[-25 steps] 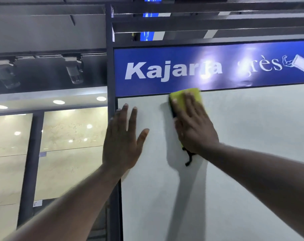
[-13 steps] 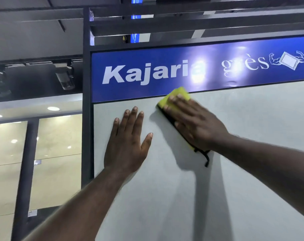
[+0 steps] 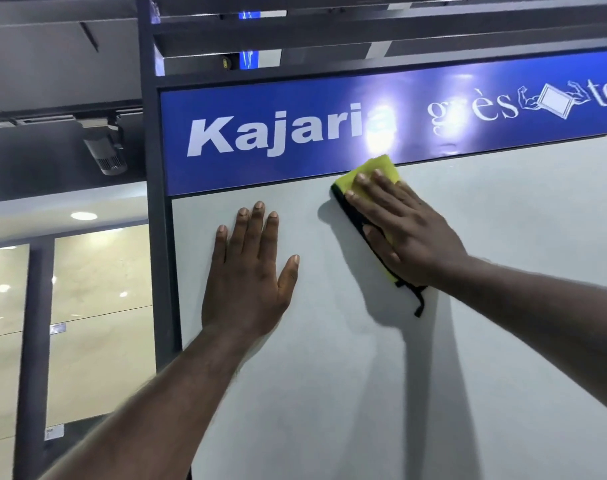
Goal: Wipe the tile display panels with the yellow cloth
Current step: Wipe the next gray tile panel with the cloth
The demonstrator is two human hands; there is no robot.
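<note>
Two bare forearms are seen reaching up to a pale grey tile display panel (image 3: 503, 289). The left hand (image 3: 246, 271) is laid flat on the panel near its upper left corner, fingers straight and slightly spread, holding nothing. To its right, apart from it, the right hand (image 3: 411, 230) is pressed with straight fingers onto a folded yellow cloth (image 3: 376, 169), pinned against the panel's top edge. The cloth's upper corner overlaps the lower edge of a blue sign (image 3: 295, 109). The cloth is trimmed in black, and a black loop (image 3: 418, 304) hangs below the wrist. Bare panel surface lies to the right of and below the hands. On the sign, "Kajaria" is printed in white, its last letter lost in glare, followed by "grès", a flexed-arms drawing, and "to" cut off by the picture's edge. A dark frame post (image 3: 156, 237) borders the panel's left edge. Further left, a track spotlight (image 3: 104, 150) and glossy beige tile panels (image 3: 97, 289) are visible.
</note>
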